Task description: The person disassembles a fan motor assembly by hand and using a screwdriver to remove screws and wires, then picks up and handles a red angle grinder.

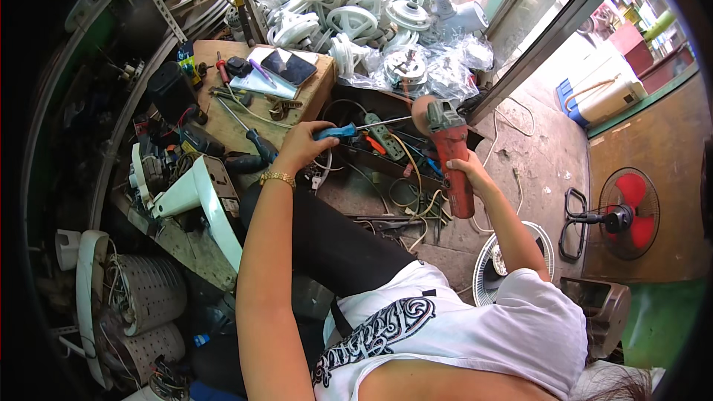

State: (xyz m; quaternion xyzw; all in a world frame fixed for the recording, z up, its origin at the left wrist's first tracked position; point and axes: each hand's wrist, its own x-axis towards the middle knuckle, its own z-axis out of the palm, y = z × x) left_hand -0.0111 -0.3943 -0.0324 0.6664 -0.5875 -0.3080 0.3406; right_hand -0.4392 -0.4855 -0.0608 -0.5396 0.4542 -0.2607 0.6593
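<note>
My left hand (pixel 304 145) is closed round the blue handle of a screwdriver (pixel 338 132), its shaft pointing right. In my right hand (pixel 472 171) is a red angle grinder (pixel 452 150), gripped by its body with the head up. The screwdriver's tip reaches the grinder's round disc (pixel 422 113); whether they touch, I cannot tell. Below the screwdriver, an open tool box (pixel 355 150) holds a green power strip (pixel 384 137) and several hand tools. Another blue-handled screwdriver (pixel 260 144) leans at the edge of the wooden bench, left of my left hand.
On the wooden bench (pixel 212 122) lie a phone (pixel 288 66), papers and a red-handled soldering iron (pixel 222 68). White fan parts (pixel 351 22) are heaped behind. Cords (pixel 520 186) trail over the floor at right, near a red-bladed fan (pixel 630 212) and a round white fan guard (pixel 481 271).
</note>
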